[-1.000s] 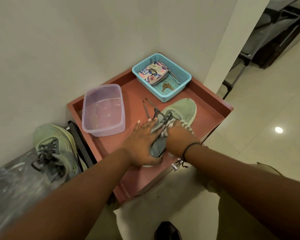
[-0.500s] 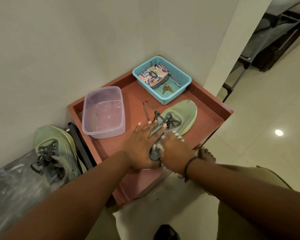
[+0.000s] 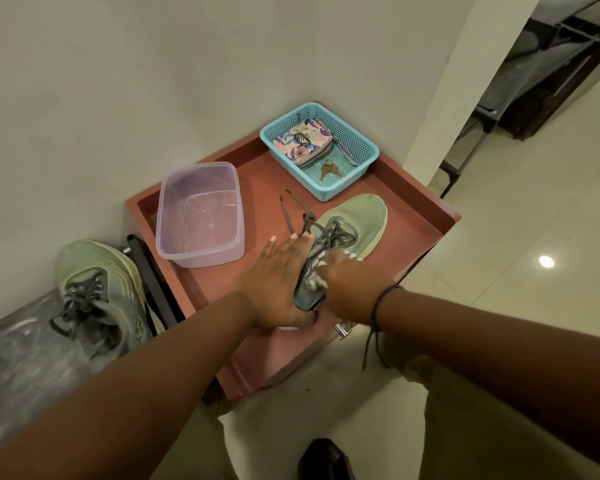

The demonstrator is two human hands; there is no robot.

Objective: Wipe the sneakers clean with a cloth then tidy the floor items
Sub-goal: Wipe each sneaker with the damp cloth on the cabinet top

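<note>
Left hand (image 3: 279, 277): flat, fingers straight, steadying sneaker (image 3: 347, 232) at its 9 o'clock.
Right hand (image 3: 347, 287): gripping cloth (image 3: 321, 268), rubbing at 3 o'clock.

single head-worn wide-angle view, forward and steeply down, close over red tray (image 3: 426, 202) in wall corner

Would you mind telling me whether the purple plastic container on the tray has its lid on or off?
Off. The purple container stands open-topped on the red tray, its bare floor visible; no lid shows.

The hands hide the sneaker's (image 3: 354, 220) heel and most of the cloth (image 3: 317, 271), whose grip cannot be told
</note>
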